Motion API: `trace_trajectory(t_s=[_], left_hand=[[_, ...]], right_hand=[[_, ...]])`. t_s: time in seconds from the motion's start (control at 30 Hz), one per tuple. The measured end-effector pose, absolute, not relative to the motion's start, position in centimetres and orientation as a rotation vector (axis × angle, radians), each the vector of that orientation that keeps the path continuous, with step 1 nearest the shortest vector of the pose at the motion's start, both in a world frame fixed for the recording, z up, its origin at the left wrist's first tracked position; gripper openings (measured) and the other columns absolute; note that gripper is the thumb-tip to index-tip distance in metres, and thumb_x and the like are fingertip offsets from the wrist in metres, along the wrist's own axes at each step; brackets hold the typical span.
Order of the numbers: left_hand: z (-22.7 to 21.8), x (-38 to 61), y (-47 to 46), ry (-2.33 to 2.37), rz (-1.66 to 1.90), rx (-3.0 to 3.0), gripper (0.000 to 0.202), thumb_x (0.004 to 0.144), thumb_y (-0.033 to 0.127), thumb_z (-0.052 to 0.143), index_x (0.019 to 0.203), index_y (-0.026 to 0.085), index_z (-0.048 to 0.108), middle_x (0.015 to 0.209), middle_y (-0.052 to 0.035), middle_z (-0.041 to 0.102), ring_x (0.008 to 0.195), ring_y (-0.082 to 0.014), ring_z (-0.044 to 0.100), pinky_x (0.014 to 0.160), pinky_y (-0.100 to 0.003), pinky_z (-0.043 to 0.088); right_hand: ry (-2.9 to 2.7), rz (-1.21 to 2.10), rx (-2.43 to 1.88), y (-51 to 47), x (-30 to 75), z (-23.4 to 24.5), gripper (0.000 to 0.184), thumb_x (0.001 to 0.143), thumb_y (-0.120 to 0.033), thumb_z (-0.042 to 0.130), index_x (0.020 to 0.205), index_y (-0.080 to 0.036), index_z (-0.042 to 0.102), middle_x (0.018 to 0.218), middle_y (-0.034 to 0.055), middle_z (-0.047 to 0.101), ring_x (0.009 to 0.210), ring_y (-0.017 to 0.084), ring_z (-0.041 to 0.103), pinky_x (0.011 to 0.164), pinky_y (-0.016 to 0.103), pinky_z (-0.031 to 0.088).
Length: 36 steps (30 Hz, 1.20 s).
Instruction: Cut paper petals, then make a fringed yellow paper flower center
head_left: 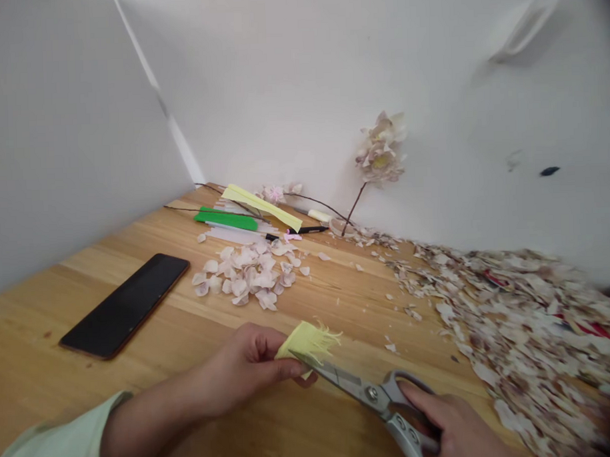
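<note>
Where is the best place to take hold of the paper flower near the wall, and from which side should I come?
Pinch the thin dark stem of the paper flower below the bloom, coming from the table side, not the wall side. The stem is bare and tilts up, while the wide petals above look easy to crush.

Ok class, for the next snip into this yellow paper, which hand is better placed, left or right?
Right, probably: the right hand already grips the scissors, with the blades at the fringed yellow paper. The left hand is pinching that paper and holds no cutting tool.
</note>
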<state>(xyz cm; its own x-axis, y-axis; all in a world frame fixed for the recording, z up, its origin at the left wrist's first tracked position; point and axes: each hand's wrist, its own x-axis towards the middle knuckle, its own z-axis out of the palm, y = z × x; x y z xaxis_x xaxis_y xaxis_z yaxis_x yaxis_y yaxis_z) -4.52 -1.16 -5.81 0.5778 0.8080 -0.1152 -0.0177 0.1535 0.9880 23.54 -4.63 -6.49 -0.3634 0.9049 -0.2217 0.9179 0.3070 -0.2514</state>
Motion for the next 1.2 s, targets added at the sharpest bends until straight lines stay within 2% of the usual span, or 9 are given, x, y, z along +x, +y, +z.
trace_trajectory(t_s=[0.2,0.33,0.43,0.57,0.77,0.9,0.97,1.2], left_hand=[[-5.9,-4.5,-1.2,0.783,0.676,1.284,0.016,0.076,0.028,0.064,0.076,0.015,0.073,0.079,-0.0024,0.074,0.077,-0.0155,0.065,0.075,-0.024,0.046],[-5.8,-4.5,-1.2,0.806,0.711,1.281,0.015,0.075,0.027,0.064,0.076,0.016,0.073,0.08,-0.0022,0.075,0.079,-0.016,0.066,0.076,-0.025,0.047],[-5.8,-4.5,-1.1,0.84,0.751,1.291,0.015,0.075,0.028,0.064,0.075,0.017,0.073,0.08,-0.002,0.075,0.08,-0.0164,0.066,0.076,-0.025,0.047],[-5.9,-4.6,-0.9,0.848,0.781,1.309,0.015,0.075,0.028,0.064,0.074,0.017,0.073,0.081,-0.0024,0.075,0.08,-0.0168,0.066,0.076,-0.026,0.048],[-6.2,-4.6,-0.9,0.856,0.769,1.312,0.016,0.076,0.028,0.061,0.076,0.017,0.073,0.086,-0.0046,0.076,0.084,-0.0186,0.067,0.079,-0.027,0.048],[-6.1,-4.6,-1.2,0.871,0.764,1.334,0.015,0.075,0.026,0.062,0.075,0.017,0.073,0.084,-0.0035,0.076,0.082,-0.0178,0.067,0.078,-0.026,0.048],[-6.1,-4.6,-1.3,0.876,0.76,1.323,0.014,0.074,0.026,0.062,0.075,0.017,0.073,0.084,-0.0031,0.076,0.082,-0.0176,0.067,0.077,-0.026,0.048],[-5.6,-4.4,-1.1,0.881,0.729,1.302,0.014,0.073,0.025,0.063,0.077,0.017,0.073,0.085,-0.0036,0.076,0.083,-0.0188,0.067,0.079,-0.028,0.049]], right_hand=[[2.345,-0.608,1.826,-4.4,23.0,-6.2,0.023,0.055,-0.021,0.059,0.078,-0.024,0.065,0.064,-0.0003,0.069,0.058,0.02,0.064,0.052,0.023,0.046],[2.38,-0.61,1.872,-4.5,23.1,-6.2,0.036,0.058,-0.029,0.061,0.094,-0.022,0.066,0.086,0.0068,0.074,0.076,0.027,0.069,0.062,0.027,0.051],[2.431,-0.546,1.938,-4.7,24.2,-6.8,0.052,0.056,-0.034,0.067,0.106,-0.021,0.064,0.103,0.0113,0.071,0.09,0.033,0.067,0.071,0.032,0.053],[2.481,-0.491,1.94,-5.0,25.2,-7.7,0.064,0.052,-0.033,0.07,0.114,-0.021,0.062,0.111,0.0112,0.068,0.097,0.035,0.064,0.078,0.035,0.053],[2.503,-0.462,1.909,-5.1,24.5,-7.6,0.053,0.057,-0.031,0.066,0.11,-0.023,0.063,0.107,0.009,0.07,0.095,0.033,0.066,0.075,0.032,0.054],[2.421,-0.427,1.95,-5.1,24.0,-7.7,0.063,0.052,-0.028,0.065,0.113,-0.016,0.06,0.112,0.0147,0.067,0.098,0.035,0.064,0.079,0.036,0.053],[2.403,-0.444,1.946,-5.1,23.8,-7.7,0.062,0.05,-0.024,0.063,0.111,-0.016,0.059,0.11,0.0144,0.068,0.095,0.034,0.065,0.077,0.035,0.053],[2.472,-0.699,1.925,-5.0,23.0,-6.8,0.031,0.052,-0.021,0.055,0.082,-0.024,0.054,0.087,0.0043,0.073,0.074,0.024,0.068,0.058,0.025,0.048]])
